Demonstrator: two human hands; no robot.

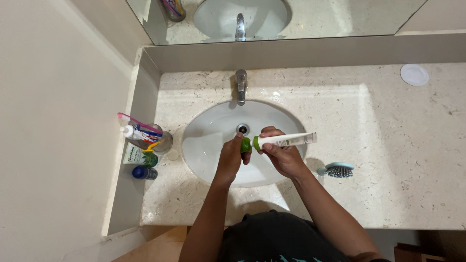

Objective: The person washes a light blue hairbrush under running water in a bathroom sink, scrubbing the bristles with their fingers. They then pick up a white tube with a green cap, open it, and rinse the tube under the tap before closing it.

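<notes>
While held over the oval white ceramic basin (pixel 204 145), white plastic tube with green neck (pixel 284 140) lies near horizontal, long axis left to right, crimped end pointing right, neck pointing left. Right hand (pixel 284 156) clamped around tube body. Left hand (pixel 232 156) pinched on round green cap (pixel 246 144), just beside the neck. Chrome tap (pixel 241 85) beyond; blue hairbrush (pixel 337 170) on beige stone counter (pixel 388 145), right.
</notes>
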